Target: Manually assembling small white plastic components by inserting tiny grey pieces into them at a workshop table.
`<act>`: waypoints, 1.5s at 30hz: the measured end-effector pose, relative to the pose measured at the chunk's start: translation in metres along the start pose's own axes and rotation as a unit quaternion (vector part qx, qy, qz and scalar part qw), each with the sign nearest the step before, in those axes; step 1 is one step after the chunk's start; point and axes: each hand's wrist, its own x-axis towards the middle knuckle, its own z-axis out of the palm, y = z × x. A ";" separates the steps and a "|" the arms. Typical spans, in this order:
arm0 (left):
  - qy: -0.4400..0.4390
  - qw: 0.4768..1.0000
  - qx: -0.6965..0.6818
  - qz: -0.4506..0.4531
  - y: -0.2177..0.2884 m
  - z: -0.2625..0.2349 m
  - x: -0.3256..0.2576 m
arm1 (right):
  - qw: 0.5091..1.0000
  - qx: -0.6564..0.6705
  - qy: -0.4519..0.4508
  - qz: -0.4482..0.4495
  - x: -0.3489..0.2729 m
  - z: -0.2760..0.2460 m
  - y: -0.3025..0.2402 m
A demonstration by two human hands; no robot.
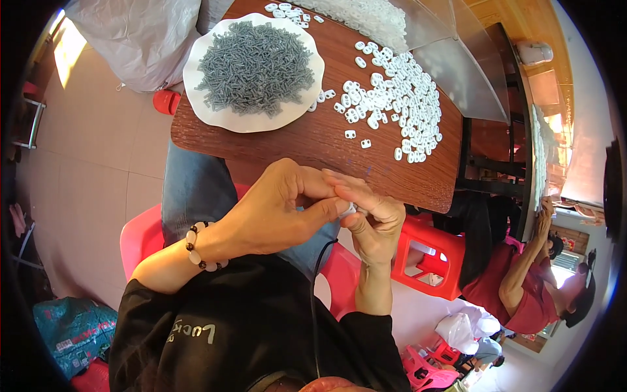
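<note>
**Left hand (268, 212) and right hand (373, 225) closed together on one small whitish piece (351, 210)**

Grip: thumb and fingertips of both hands meet on the piece, pinching it; most of it is covered, so its exact form and how it is turned cannot be told. Position: about level with the near edge of the worktop (274, 149), beside the person's jeans (196, 179). Height above them unclear.

Supply: grey pieces (255, 68) heaped in a white wavy-rimmed dish (191, 75), forward and to the left; white oval pieces (418, 108), marked with paired dark spots, spread forward and to the right.

Step, as judged: fine two-handed fingertip work on the single piece. Technique: steady it with one hand, apply small, straight pressure with the other; brace the fingers against each other, as now. Light pinch preferable, since a hard squeeze could make so small a thing spring out. Better worked slightly farther forward, over the worktop, so that a drop lands in reach. Turn the covered face into view before pressing. Bead bracelet (193, 247) on the left wrist: hold clear of loose pieces.
</note>
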 end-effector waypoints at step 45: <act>-0.019 0.992 -0.060 -0.108 0.012 -0.003 -0.001 | 0.997 -0.061 -0.003 -0.044 -0.004 0.003 0.010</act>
